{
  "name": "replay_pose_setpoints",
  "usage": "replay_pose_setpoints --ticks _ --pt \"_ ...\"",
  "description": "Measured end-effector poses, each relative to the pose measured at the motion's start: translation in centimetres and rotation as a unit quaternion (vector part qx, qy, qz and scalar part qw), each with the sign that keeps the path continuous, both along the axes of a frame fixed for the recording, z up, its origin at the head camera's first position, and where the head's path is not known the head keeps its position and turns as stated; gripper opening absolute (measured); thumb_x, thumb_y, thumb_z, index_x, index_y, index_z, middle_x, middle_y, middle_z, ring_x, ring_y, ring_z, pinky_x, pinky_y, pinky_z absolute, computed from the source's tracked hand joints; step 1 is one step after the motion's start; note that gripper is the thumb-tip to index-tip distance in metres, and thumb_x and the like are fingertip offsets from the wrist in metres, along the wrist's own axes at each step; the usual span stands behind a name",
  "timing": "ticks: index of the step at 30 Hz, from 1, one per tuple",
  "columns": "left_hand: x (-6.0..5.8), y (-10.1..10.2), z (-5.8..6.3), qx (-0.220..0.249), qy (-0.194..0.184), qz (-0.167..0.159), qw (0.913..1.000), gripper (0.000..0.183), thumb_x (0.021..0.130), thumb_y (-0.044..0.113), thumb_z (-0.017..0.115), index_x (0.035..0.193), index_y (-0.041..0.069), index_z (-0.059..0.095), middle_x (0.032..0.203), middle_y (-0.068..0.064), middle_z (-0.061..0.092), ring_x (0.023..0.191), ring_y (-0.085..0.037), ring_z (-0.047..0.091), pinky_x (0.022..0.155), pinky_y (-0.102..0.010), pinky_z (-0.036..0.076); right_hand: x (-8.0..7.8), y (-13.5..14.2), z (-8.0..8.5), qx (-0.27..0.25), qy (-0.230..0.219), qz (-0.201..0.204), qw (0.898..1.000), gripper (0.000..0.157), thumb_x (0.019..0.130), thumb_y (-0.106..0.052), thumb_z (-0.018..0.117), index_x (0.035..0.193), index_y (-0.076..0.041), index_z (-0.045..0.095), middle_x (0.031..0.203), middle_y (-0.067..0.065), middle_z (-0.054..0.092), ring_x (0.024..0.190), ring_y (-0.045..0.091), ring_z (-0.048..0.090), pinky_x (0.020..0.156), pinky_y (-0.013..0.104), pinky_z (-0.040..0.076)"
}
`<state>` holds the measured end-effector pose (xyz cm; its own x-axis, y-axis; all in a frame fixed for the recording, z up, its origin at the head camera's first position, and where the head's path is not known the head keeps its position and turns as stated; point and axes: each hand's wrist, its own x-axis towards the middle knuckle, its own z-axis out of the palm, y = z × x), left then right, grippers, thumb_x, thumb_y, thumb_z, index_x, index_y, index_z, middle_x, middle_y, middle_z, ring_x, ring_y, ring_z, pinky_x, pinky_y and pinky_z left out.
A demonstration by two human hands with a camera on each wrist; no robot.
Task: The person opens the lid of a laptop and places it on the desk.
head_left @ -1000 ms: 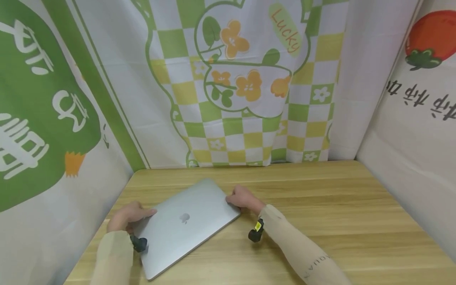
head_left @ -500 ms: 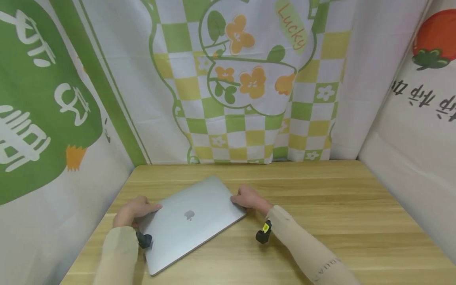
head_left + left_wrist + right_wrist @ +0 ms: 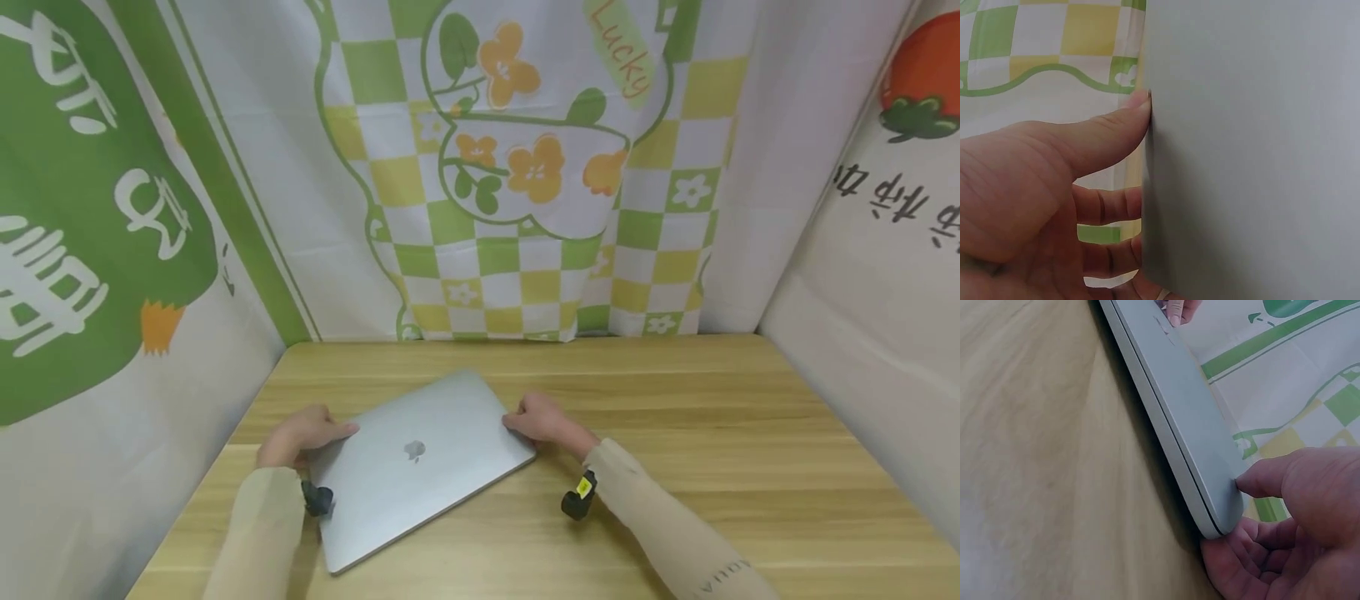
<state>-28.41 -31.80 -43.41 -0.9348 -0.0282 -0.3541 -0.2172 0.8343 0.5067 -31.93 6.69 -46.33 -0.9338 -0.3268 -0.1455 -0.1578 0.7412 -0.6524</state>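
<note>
A closed silver laptop (image 3: 427, 479) with an apple logo on its lid lies at a slant over the left middle of the table. My left hand (image 3: 311, 432) grips its left edge; in the left wrist view the thumb (image 3: 1113, 128) is at the lid's edge and the other fingers reach behind it. At the right end, my right hand (image 3: 542, 419) pinches the laptop, thumb on top and curled fingers (image 3: 1235, 562) underneath the corner in the right wrist view. A dark shadow gap shows between the laptop's front edge and the wood there.
The wooden table (image 3: 675, 433) stretches on to the right. A checked, flowered curtain (image 3: 540, 275) hangs behind its back edge. Printed cloth walls, the left cloth (image 3: 247, 367) and the right cloth (image 3: 847, 308), close in both sides.
Both hands and the laptop between them have shifted a little to the right in the head view, which has also moved slightly. The grip of both hands looks the same.
</note>
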Motion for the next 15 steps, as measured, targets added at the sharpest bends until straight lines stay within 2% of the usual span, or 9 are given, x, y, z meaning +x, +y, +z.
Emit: replay_pose_setpoints --ticks 7,15 --pt "-0.6 1.4 0.3 -0.008 0.006 -0.013 0.9999 0.060 0.086 0.044 0.062 0.107 -0.010 0.048 0.101 -0.023 0.055 0.085 -0.032 0.056 0.061 -0.041 0.053 0.5 1.3 0.0 -0.003 0.000 -0.003 1.000 0.042 0.089 -0.028 0.058 0.052 -0.012 0.047 0.043 -0.002 0.047 0.037 0.011 0.047 0.035 0.021 0.041" --pt "-0.8 2.4 0.1 -0.007 0.012 -0.021 0.9997 0.058 0.084 0.045 0.063 0.105 -0.008 0.051 0.097 -0.020 0.056 0.080 -0.029 0.055 0.057 -0.038 0.052 1.0 2.4 -0.4 -0.007 -0.014 -0.017 1.000 0.038 0.089 -0.027 0.058 0.056 -0.011 0.049 0.047 0.000 0.048 0.038 0.012 0.049 0.035 0.023 0.043"
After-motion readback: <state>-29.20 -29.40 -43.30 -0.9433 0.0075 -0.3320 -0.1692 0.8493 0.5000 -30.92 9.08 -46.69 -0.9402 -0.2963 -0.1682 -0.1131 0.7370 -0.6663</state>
